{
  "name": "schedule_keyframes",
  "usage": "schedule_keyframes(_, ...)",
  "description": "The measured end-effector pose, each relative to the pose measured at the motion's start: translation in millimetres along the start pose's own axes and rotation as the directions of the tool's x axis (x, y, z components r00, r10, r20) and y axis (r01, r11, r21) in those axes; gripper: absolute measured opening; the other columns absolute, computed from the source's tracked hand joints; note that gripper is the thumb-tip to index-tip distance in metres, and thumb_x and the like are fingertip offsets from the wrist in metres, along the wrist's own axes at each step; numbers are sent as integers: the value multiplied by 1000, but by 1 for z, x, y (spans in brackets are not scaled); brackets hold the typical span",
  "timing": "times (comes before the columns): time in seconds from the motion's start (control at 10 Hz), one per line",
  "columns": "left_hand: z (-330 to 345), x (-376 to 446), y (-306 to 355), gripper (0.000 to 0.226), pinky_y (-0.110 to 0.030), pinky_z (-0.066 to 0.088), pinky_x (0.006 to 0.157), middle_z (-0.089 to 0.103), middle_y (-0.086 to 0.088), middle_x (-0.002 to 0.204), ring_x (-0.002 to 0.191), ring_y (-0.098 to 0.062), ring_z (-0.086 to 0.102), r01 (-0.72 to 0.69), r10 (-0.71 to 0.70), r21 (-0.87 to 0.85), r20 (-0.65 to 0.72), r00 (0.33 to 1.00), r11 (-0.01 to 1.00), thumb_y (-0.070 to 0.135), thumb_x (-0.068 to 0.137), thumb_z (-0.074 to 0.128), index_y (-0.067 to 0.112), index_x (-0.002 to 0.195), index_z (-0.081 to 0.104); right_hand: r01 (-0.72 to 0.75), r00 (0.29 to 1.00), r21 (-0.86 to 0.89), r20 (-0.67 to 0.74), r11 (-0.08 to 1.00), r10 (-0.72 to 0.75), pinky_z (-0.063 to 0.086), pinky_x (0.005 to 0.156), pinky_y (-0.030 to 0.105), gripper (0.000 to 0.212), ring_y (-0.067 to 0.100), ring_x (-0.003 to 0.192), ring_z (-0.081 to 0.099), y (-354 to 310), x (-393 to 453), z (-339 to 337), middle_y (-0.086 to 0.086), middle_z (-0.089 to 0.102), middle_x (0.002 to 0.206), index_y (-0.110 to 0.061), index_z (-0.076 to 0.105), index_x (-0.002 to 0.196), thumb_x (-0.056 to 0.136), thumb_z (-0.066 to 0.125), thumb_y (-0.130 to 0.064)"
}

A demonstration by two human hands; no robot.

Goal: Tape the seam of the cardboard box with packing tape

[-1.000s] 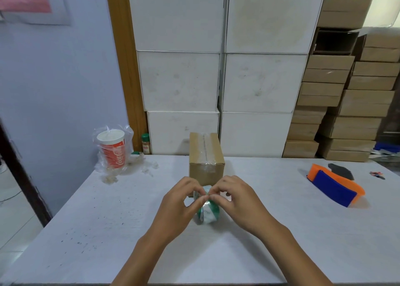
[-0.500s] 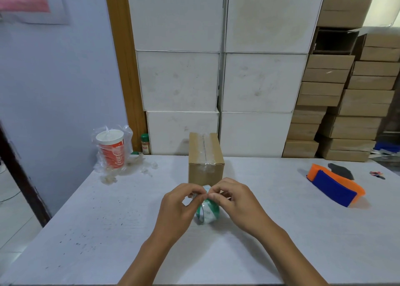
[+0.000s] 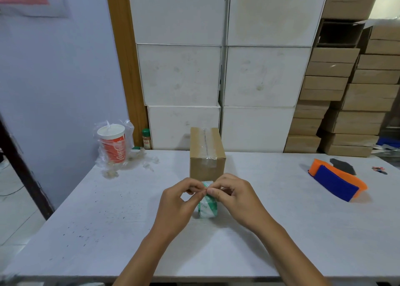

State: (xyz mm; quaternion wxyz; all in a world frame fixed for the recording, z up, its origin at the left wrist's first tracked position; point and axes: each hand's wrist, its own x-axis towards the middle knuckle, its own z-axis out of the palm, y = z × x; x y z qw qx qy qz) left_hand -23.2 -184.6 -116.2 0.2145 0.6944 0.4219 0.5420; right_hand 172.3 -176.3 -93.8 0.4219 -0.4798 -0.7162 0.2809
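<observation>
A small brown cardboard box [image 3: 207,153] stands on the white table [image 3: 108,220], with clear tape running along its top seam and down its near face. Just in front of it is a roll of packing tape [image 3: 207,205] with a green and white core, standing on edge. My left hand [image 3: 178,203] and my right hand [image 3: 236,199] meet over the roll, fingertips pinched together at its top edge. Both hands hold the roll. The roll's sides are partly hidden by my fingers.
A red paper cup in a clear plastic bag [image 3: 113,144] stands at the table's back left. An orange and blue object [image 3: 336,183] lies at the right. White boxes [image 3: 179,76] and stacked brown cartons [image 3: 346,104] rise behind the table.
My hands have barely moved; the fingertips have shifted slightly on top of the roll. The box stays where it was.
</observation>
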Motion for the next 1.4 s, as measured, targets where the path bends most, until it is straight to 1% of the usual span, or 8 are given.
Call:
schedule_keyframes(0.4, -3, 5, -10, 24, -22, 60, 80, 76, 16, 97, 94, -12, 72, -90, 87, 101, 29, 996, 991, 3, 90, 83, 26, 98, 82, -194, 978, 255, -24, 947, 207, 57, 71, 19, 19, 17, 85, 80, -4, -14, 9, -7, 76, 102, -24, 74, 100, 89, 87, -17)
schedule_keyframes(0.6, -5, 1, -11, 15, -23, 60, 77, 74, 19, 96, 93, -8, 70, -72, 75, 180, -8, 997, 981, 8, 93, 79, 23, 95, 76, -195, 978, 306, -15, 932, 209, 62, 76, 28, 25, 22, 85, 77, -3, -19, 17, 2, 79, 95, -21, 67, 98, 87, 88, -12)
schedule_keyframes(0.8, -5, -20, -19, 29, -22, 56, 83, 73, 17, 99, 98, -14, 70, 85, -83, 142, -23, 996, 986, 6, 89, 80, 33, 97, 71, -79, 997, 15, -21, 997, 80, 50, 68, 20, 26, 14, 77, 64, -10, -24, 15, 0, 70, 92, -22, 58, 89, 84, 83, -17)
schedule_keyframes(1.0, -17, -21, -17, 16, -12, 45, 72, 74, 16, 89, 94, -5, 68, 205, -250, 279, 139, 958, 938, 22, 86, 76, 36, 89, 68, 41, 998, -221, 62, 974, -28, 47, 66, 19, 22, 9, 75, 58, -7, -26, 26, -6, 67, 86, -24, 56, 87, 86, 77, -22)
schedule_keyframes(1.1, -20, -21, -19, 13, -13, 46, 74, 74, 16, 90, 94, -2, 67, 230, -312, 347, 204, 928, 909, 25, 85, 65, 35, 91, 68, 89, 991, -340, 127, 936, -48, 55, 75, 33, 14, 10, 85, 60, -4, -26, 32, -9, 66, 87, -25, 57, 86, 86, 71, -23)
schedule_keyframes(1.2, -21, -15, -20, 20, -15, 48, 77, 76, 17, 98, 97, -1, 68, 294, -362, 329, 167, 917, 897, 20, 93, 60, 36, 97, 71, 108, 990, -373, 130, 921, -63, 53, 83, 28, 10, 4, 94, 59, -4, -23, 31, -14, 69, 96, -29, 62, 92, 90, 66, -37)
schedule_keyframes(1.3, -22, -1, -14, 23, -18, 50, 84, 76, 13, 120, 110, -7, 69, 343, -382, 323, 64, 922, 882, 31, 108, 54, 35, 124, 71, 66, 998, -437, 26, 897, -61, 48, 84, 21, 19, 1, 100, 61, -12, -16, 24, -19, 73, 106, -34, 70, 105, 99, 59, -48)
schedule_keyframes(1.4, -18, 23, -9, 45, -35, 49, 105, 63, 3, 151, 134, -19, 62, 398, -441, 396, 19, 897, 827, 44, 112, 42, 30, 153, 53, -126, 969, -504, -247, 854, -4, 52, 83, 26, 26, 12, 103, 68, -20, -3, 12, -11, 76, 114, -28, 72, 120, 105, 56, -42)
